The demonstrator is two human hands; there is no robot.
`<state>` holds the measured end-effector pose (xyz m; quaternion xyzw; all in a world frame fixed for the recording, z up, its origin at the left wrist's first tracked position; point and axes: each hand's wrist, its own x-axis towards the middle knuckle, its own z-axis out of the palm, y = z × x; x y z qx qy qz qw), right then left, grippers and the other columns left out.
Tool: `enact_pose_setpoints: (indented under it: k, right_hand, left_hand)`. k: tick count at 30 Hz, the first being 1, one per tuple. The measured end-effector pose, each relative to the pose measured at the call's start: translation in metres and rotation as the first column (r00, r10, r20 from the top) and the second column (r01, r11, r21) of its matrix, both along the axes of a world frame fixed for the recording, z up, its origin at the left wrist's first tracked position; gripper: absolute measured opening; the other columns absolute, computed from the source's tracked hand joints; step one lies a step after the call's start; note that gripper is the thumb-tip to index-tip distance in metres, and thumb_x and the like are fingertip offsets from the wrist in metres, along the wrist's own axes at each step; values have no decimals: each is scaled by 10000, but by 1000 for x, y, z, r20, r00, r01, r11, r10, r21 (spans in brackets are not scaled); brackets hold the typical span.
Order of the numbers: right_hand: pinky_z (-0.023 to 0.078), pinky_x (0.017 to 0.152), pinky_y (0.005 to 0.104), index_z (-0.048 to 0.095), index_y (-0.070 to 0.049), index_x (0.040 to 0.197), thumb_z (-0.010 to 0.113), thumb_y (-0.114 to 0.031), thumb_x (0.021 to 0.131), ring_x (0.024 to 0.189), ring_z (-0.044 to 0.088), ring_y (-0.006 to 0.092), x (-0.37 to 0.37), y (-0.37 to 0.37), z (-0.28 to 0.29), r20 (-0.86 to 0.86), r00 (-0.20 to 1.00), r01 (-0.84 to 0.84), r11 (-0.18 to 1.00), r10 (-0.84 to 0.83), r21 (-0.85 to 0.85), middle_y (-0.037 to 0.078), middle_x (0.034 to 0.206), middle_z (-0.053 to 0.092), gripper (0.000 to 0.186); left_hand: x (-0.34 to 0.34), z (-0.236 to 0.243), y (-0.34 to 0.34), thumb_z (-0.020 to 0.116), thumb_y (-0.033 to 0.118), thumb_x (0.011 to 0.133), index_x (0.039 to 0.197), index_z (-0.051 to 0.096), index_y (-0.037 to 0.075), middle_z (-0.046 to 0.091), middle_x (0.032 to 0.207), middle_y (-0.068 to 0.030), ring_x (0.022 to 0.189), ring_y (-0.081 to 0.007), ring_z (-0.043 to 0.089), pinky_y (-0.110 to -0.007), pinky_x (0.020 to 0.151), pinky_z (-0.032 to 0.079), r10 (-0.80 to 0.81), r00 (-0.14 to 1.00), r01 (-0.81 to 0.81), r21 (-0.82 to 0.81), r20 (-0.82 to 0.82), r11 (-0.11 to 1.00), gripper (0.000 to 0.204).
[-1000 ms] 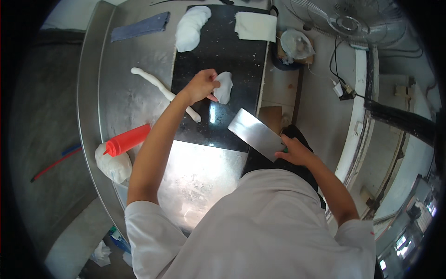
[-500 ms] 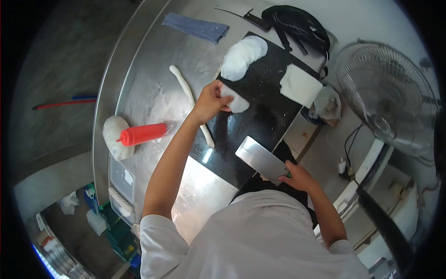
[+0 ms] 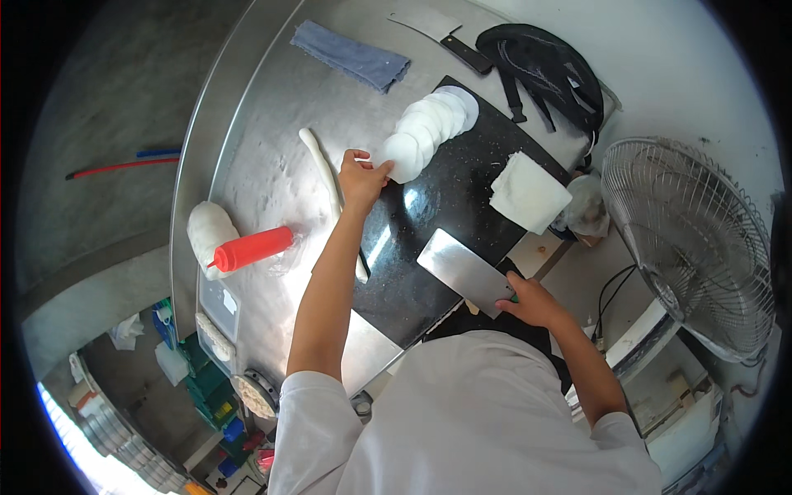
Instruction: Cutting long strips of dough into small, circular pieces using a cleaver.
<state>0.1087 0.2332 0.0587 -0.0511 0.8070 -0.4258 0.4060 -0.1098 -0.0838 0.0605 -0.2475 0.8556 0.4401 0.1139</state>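
Observation:
My left hand (image 3: 363,177) reaches over the dark board (image 3: 412,280), its thumb and fingertips pinching the edge of a thin white dough wrapper (image 3: 403,158). That wrapper lies at the near end of an overlapping row of round dough wrappers (image 3: 441,115). Low on the right, my right hand (image 3: 535,304) is closed around the handle of a cleaver (image 3: 462,268). Its broad, shiny blade lies flat above the board's near right side. Left of my left hand, a long dough rope (image 3: 322,165) stretches over the steel table and the board's edge.
A folded white cloth (image 3: 530,194) lies at the board's right edge. Farther back are a second cleaver (image 3: 470,54), a black bag (image 3: 544,74) and a blue-grey cloth (image 3: 351,54). A red squeeze bottle (image 3: 254,248) and a dough lump (image 3: 210,235) sit left. A fan (image 3: 689,247) stands right.
My left hand has carried the wrapper away from me and laid it at the near end of the row. The right hand still grips the cleaver in nearly the same place. The view has shifted slightly.

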Motion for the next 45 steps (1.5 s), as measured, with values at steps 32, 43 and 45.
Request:
enact_pose_setpoints:
  k: [32, 43, 45]
  right_hand:
    - [497, 639, 555, 449, 3, 1271, 581, -130, 953, 775, 650, 482, 31, -49, -5, -278, 946, -149, 985, 167, 83, 265, 799, 662, 369]
    - [544, 705, 400, 417, 35, 1338, 610, -103, 958, 828, 696, 290, 26, -36, -3, -512, 805, -294, 951, 300, 95, 224, 1096, 651, 449]
    - [537, 693, 462, 434, 18, 1332, 626, -98, 930, 837, 679, 412, 56, -81, -7, -431, 845, -316, 946, 317, 77, 266, 1028, 635, 460]
  left_hand:
    - [237, -76, 109, 633, 363, 549, 609, 589, 150, 547, 755, -20, 705, -230, 527, -463, 874, 485, -318, 502, 131, -293, -805, 947, 226]
    - [224, -70, 110, 653, 359, 556, 691, 623, 107, 578, 857, -35, 853, -249, 574, -465, 976, 446, -293, 414, 152, -252, -862, 956, 287]
    - [268, -77, 69, 663, 357, 544, 669, 614, 121, 570, 853, -42, 834, -263, 574, -474, 987, 437, -303, 411, 19, -324, -860, 946, 272]
